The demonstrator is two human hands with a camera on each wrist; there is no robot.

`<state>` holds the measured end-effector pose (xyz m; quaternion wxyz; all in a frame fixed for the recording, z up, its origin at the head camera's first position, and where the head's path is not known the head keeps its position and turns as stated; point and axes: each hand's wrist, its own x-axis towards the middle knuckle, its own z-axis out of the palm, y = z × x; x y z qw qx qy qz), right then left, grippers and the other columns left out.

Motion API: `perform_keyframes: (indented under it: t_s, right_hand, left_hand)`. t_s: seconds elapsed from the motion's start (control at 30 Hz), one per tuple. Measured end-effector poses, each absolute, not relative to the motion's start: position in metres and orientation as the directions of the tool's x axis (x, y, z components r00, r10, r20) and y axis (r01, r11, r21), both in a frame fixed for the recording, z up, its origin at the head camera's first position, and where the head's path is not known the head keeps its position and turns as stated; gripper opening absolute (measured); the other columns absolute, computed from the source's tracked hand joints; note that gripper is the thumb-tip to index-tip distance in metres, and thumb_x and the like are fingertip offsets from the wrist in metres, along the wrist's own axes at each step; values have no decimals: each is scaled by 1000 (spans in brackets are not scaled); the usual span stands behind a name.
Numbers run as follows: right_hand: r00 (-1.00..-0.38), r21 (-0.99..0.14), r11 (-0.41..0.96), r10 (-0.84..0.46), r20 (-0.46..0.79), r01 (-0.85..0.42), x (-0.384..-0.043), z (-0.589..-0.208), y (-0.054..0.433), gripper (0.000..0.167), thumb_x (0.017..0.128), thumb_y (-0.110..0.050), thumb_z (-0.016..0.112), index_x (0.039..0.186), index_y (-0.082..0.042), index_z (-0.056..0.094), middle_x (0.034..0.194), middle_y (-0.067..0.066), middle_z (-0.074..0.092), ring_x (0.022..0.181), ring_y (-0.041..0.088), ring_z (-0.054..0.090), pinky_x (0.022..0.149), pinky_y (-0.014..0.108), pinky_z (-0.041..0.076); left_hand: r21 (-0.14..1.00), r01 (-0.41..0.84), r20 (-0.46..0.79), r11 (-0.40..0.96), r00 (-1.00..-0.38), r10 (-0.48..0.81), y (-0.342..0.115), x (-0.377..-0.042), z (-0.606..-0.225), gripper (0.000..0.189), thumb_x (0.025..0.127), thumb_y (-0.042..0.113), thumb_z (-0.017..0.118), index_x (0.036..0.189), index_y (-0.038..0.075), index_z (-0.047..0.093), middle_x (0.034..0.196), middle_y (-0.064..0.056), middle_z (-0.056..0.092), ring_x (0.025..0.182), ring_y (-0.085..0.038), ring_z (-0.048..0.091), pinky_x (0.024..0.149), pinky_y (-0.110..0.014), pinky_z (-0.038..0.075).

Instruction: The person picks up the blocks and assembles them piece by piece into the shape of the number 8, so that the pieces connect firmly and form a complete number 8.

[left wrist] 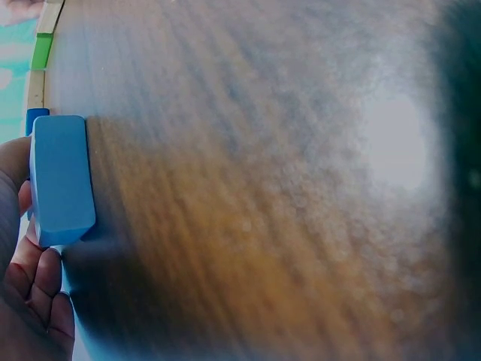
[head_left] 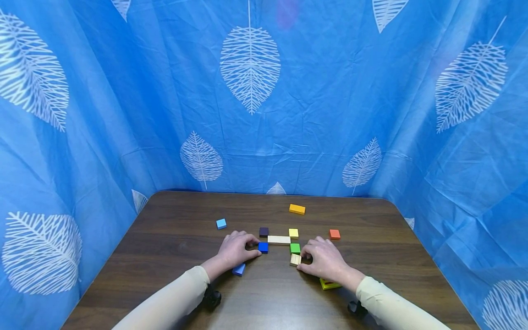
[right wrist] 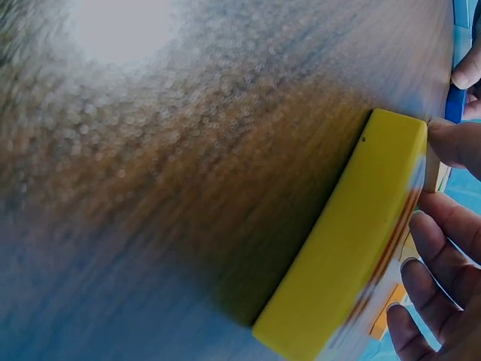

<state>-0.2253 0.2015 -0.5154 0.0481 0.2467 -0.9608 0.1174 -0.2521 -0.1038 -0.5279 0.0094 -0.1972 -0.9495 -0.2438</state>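
Note:
Near the middle of the table, my left hand (head_left: 236, 247) pinches a dark blue block (head_left: 263, 248) between thumb and fingertips. My right hand (head_left: 323, 256) pinches a pale striped wooden block (head_left: 295, 260) at the near right of a small arrangement. Within that arrangement, a long pale block (head_left: 278, 240) lies crosswise. A dark purple block (head_left: 264, 232) sits by its far left end, with a light yellow block (head_left: 293, 233) and a green block (head_left: 294, 248) by its right end. In the right wrist view, the pale block (right wrist: 434, 167) is mostly hidden by the fingers.
A medium blue block (left wrist: 64, 177) lies beneath my left wrist, and a yellow block (right wrist: 346, 233) with stripes beneath my right. Farther out are a light blue block (head_left: 221, 223), an orange block (head_left: 297, 209) and a red-orange block (head_left: 334, 234). Blue curtains (head_left: 288, 123) surround the table.

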Motion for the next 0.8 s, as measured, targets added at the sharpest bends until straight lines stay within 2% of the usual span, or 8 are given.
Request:
perform_keyframes:
  t_s: [0.8]
  right_hand:
    - [-870, -210, 845, -467, 158, -492, -224, -514, 201, 27, 74, -44, 88, 83, -26, 70, 80, -17, 53, 80, 10, 45, 70, 34, 39]
  left_hand:
    - [455, 378, 117, 807, -923, 366, -103, -252, -529, 30, 87, 43, 81, 110, 23, 76, 92, 11, 62, 90, -15, 51, 81, -39, 40]
